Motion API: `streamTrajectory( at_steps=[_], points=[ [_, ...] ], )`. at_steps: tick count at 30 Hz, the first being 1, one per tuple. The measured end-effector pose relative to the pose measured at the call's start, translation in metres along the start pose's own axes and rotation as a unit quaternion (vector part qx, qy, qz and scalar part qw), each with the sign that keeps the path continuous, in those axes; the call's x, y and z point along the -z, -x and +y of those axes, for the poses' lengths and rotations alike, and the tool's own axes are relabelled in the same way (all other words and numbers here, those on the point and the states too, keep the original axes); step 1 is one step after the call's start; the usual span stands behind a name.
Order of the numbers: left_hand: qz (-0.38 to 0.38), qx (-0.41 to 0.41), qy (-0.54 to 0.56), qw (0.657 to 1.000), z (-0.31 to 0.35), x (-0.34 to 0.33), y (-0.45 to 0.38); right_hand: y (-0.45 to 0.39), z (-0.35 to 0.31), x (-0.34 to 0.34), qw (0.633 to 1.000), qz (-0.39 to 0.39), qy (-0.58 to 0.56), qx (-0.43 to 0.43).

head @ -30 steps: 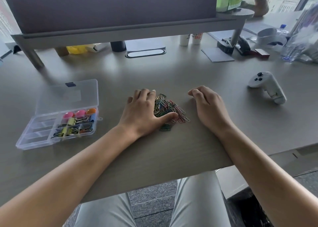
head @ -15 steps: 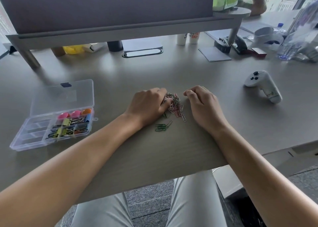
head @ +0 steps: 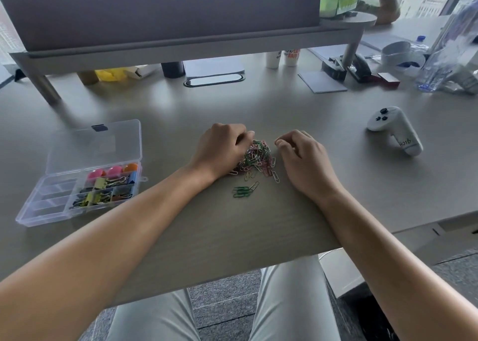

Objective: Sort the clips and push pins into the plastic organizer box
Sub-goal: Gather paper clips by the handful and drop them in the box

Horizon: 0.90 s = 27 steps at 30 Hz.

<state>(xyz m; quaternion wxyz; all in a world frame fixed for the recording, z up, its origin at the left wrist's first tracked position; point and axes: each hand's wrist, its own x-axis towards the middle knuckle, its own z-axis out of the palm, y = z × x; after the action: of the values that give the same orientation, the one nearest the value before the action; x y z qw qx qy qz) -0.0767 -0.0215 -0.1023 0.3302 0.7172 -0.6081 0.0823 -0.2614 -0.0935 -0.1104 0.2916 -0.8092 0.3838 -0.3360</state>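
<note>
A heap of coloured paper clips (head: 258, 157) lies on the desk between my hands. My left hand (head: 222, 149) has its fingers curled into the heap's left side and grips a bunch of clips. My right hand (head: 302, 157) rests on the desk just right of the heap, fingers loosely curled, holding nothing. A few green clips (head: 241, 192) lie apart in front of the heap. The clear plastic organizer box (head: 51, 207) stands open at the left, holding binder clips (head: 103, 185) and round pink and orange push pins (head: 113, 171) in its right compartments.
A white hand controller (head: 395, 130) lies at the right. A desk divider on metal legs (head: 44, 87) spans the back, with cups, a stapler and papers beyond it. The desk's front edge (head: 232, 276) runs close under my forearms.
My left hand went from lying flat over the clips to curling its fingers into the heap. The heap has bunched together, and a few green clips are left lying in front.
</note>
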Motion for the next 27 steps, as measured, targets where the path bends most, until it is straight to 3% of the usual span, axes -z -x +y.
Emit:
streamTrajectory(
  at_steps=[9,14,19,27],
  points=[
    [0.029,0.049,0.071,0.996,-0.007,0.012,-0.004,0.009,-0.011,-0.002,0.991,-0.088,0.089,0.055],
    [0.042,0.063,0.093,0.993,-0.006,0.02,-0.003,0.007,-0.019,-0.007,0.987,-0.108,0.113,0.038],
    [0.075,0.109,0.156,0.979,-0.013,0.03,-0.004,0.005,-0.036,-0.024,0.97,-0.178,0.159,0.05],
    [0.122,0.134,0.178,0.967,-0.016,0.054,0.0,0.012,-0.065,-0.063,0.972,-0.155,0.171,0.044]
  ],
)
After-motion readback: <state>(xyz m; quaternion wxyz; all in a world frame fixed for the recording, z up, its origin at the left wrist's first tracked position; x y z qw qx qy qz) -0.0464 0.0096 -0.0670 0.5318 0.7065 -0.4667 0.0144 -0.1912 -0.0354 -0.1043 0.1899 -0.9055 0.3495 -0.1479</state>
